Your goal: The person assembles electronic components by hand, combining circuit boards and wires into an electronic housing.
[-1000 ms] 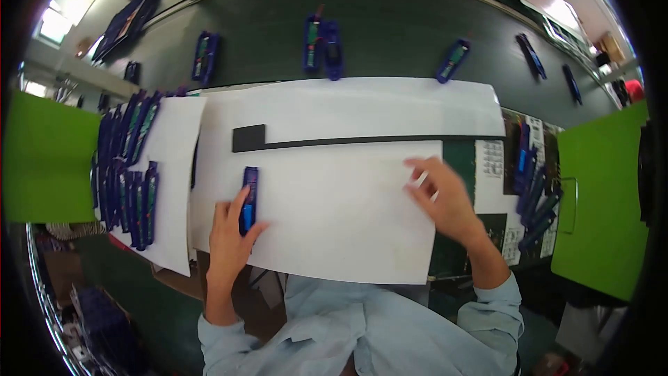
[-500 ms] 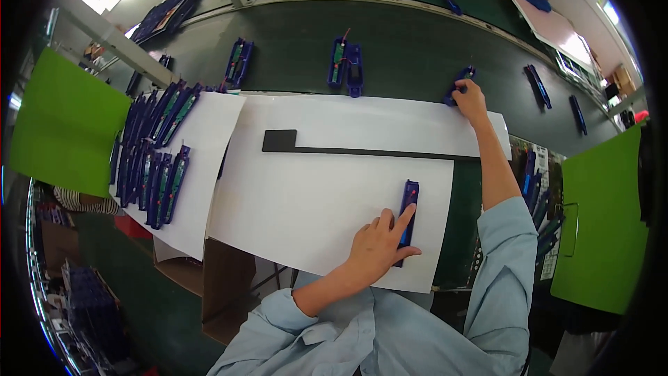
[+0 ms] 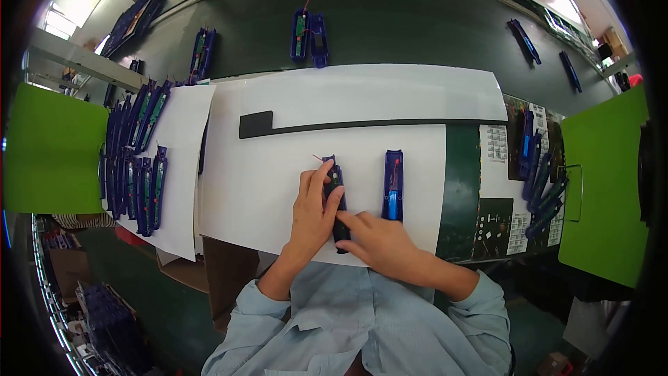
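Observation:
A narrow dark blue plastic casing half [image 3: 337, 179] with dark parts inside lies lengthwise on the white sheet in front of me. A short red wire sticks out at its far end. My left hand [image 3: 312, 207] is closed around its far part, fingers along the left side and thumb across it. My right hand [image 3: 384, 240] holds the near end between thumb and fingers. Just to the right rests a second blue casing half [image 3: 393, 175], with a red wire and a bright blue cell inside, untouched by either hand.
A black L-shaped strip [image 3: 256, 125] crosses the white sheet [image 3: 264, 202]. Many filled casings [image 3: 145, 177] are stacked at left; more casings [image 3: 539, 167] lie at right. Beyond, an opened casing pair [image 3: 299, 33] sits on the dark green surface. Green panels [image 3: 52, 150] flank both sides.
My right hand has come back from the far right edge with the casing half from there. My left hand has left the other casing and moved left onto this one. The view has shifted.

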A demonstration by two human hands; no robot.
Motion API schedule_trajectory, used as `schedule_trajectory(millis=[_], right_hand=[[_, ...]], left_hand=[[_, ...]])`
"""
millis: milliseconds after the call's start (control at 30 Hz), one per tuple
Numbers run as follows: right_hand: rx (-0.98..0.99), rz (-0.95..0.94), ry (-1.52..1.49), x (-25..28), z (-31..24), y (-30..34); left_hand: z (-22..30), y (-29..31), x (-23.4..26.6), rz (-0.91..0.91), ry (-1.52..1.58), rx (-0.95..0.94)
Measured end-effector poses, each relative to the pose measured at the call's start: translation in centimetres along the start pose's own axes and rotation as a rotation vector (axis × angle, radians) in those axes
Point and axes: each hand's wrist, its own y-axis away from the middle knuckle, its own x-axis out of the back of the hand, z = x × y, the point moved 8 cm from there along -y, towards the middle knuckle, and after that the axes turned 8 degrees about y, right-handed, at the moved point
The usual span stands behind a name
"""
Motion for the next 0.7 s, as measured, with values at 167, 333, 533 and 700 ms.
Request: schedule_trajectory(millis=[167, 333, 533, 700], right_hand=[[-0.300, 0.411, -0.027, 8.0, 7.2, 1.8], [-0.286, 0.377, 0.227, 6.5, 7.2, 1.0], [-0.402, 0.317, -0.098, 4.2, 8.7, 0.0], [-0.365, 0.430, -0.204, 3.9, 8.4, 0.4]], left_hand=[[2.2, 0.0, -1.6, -0.040, -0.058, -0.199], [4.0, -1.0, -3.4, -0.223, -0.094, -0.325], [5.1, -1.0, -4.6, -0.221, -0.227, -0.474], [4.5, -1.6, -4.4, -0.237, -0.137, -0.400]])
